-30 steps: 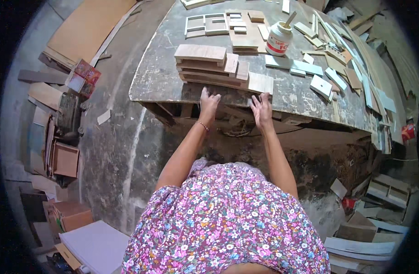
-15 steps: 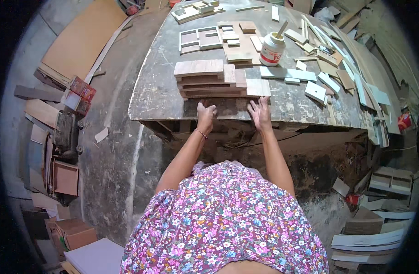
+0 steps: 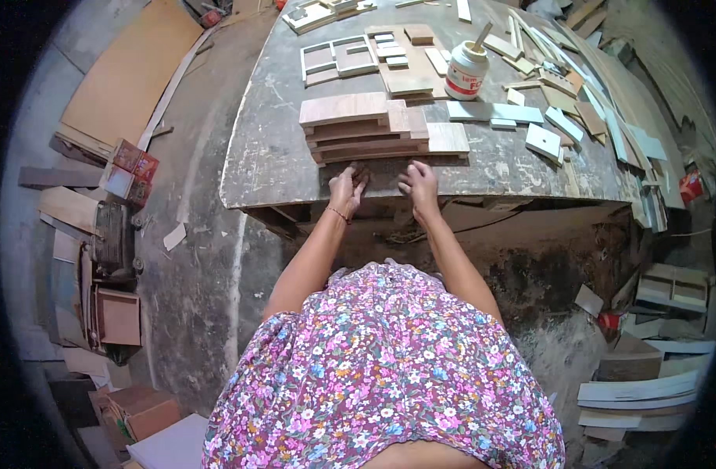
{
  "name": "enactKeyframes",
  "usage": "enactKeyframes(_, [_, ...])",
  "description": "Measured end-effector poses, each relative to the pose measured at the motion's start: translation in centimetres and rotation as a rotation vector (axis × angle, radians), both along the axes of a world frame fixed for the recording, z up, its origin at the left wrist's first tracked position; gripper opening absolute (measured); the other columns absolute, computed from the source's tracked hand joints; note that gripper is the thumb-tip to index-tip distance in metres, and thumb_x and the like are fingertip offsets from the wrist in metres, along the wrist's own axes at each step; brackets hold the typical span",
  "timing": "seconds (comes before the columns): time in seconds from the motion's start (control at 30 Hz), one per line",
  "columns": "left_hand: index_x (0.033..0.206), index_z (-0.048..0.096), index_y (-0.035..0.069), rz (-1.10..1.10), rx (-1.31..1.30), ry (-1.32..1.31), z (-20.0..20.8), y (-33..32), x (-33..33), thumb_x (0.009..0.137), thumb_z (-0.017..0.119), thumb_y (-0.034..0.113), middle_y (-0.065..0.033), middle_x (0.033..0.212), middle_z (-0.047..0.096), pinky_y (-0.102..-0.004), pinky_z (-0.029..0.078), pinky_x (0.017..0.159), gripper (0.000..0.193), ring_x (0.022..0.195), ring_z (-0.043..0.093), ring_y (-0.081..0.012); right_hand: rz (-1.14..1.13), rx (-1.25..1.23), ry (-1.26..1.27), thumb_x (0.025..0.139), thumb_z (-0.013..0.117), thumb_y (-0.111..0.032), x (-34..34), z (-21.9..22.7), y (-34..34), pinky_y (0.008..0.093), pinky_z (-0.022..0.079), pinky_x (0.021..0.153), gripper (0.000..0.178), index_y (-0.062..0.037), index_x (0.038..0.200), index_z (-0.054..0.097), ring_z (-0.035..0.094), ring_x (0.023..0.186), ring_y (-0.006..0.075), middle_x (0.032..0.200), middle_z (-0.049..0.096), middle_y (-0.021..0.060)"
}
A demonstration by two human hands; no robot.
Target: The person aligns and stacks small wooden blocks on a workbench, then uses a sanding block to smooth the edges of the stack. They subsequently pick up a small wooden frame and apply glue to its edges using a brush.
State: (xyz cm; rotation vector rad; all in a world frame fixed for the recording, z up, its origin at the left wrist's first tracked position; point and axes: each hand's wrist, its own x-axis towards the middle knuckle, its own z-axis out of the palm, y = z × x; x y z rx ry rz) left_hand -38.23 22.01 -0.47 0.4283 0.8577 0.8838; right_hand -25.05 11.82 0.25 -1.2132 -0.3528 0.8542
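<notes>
A stepped wooden piece (image 3: pixel 366 133), built of stacked boards that go down toward the right, stands near the front edge of the worktable (image 3: pixel 256 172). Just in front of its left part is my left hand (image 3: pixel 346 190), fingertips close to the bottom board; I cannot tell if they touch it. Thumb and fingers are apart and nothing shows between them. My right hand (image 3: pixel 422 190) hovers over the table edge before the piece's middle, its fingers half bent and loosely apart, with no object visible in it.
Behind the piece lie a small divided wooden frame (image 3: pixel 338 61) and a board with small blocks (image 3: pixel 408 70). A white glue jar (image 3: pixel 466 74) holds a stick. Wood strips and offcuts (image 3: pixel 565 121) cover the table's right side. Large panels (image 3: pixel 131 78) lean at left.
My right hand has left the piece's right end and shifted left, its fingers bending in. My left hand has risen slightly toward the bottom board. The whole view has shifted a little.
</notes>
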Motion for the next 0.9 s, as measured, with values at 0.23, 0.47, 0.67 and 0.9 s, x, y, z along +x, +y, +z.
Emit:
enactKeyframes(0.23, [0.096, 0.057, 0.003, -0.049, 0.004, 0.003, -0.1, 1.6, 0.7, 0.087, 0.05, 0.013, -0.0098, 0.088, 0.06, -0.0368, 0.051, 0.072, 0.015, 0.08, 0.059, -0.0219, 0.057, -0.276, -0.781, 0.079, 0.056, -0.02, -1.6, -0.2, 2.0, 0.0412, 0.042, 0.082, 0.047, 0.0059, 0.117, 0.043, 0.054, 0.095, 0.0375, 0.098, 0.057, 0.0259])
enactKeyframes(0.47, [0.094, 0.057, 0.005, -0.066, -0.012, 0.005, -0.3, 2.1, 1.0, 0.087, 0.052, 0.017, -0.0085, 0.086, 0.06, -0.0346, 0.051, 0.07, 0.015, 0.076, 0.059, -0.0202, 0.13, -0.471, -0.857, 0.077, 0.057, -0.022, -3.0, 1.9, 2.1, 0.0429, 0.041, 0.085, 0.046, 0.0033, 0.115, 0.046, 0.05, 0.1, 0.0429, 0.105, 0.053, 0.0296])
enactKeyframes(0.67, [0.095, 0.057, 0.002, -0.122, -0.097, 0.046, -1.5, 3.2, 0.8, 0.088, 0.051, 0.019, -0.0086, 0.088, 0.06, -0.0309, 0.052, 0.065, 0.019, 0.073, 0.059, -0.0195, 0.077, -0.48, -0.938, 0.077, 0.054, -0.017, -3.4, 1.0, 2.5, 0.0467, 0.043, 0.077, 0.038, 0.0031, 0.108, 0.046, 0.053, 0.09, 0.0452, 0.092, 0.055, 0.0312])
enactKeyframes(0.9, [0.104, 0.055, 0.002, -0.095, 0.016, 0.075, 0.6, 2.1, 0.4, 0.089, 0.048, 0.015, -0.0102, 0.097, 0.06, -0.0311, 0.052, 0.069, 0.021, 0.083, 0.059, -0.0204, 0.105, -0.52, -0.993, 0.077, 0.048, -0.021, -4.2, 1.5, 2.9, 0.0475, 0.044, 0.076, 0.048, 0.0092, 0.114, 0.045, 0.055, 0.085, 0.0436, 0.091, 0.055, 0.0318])
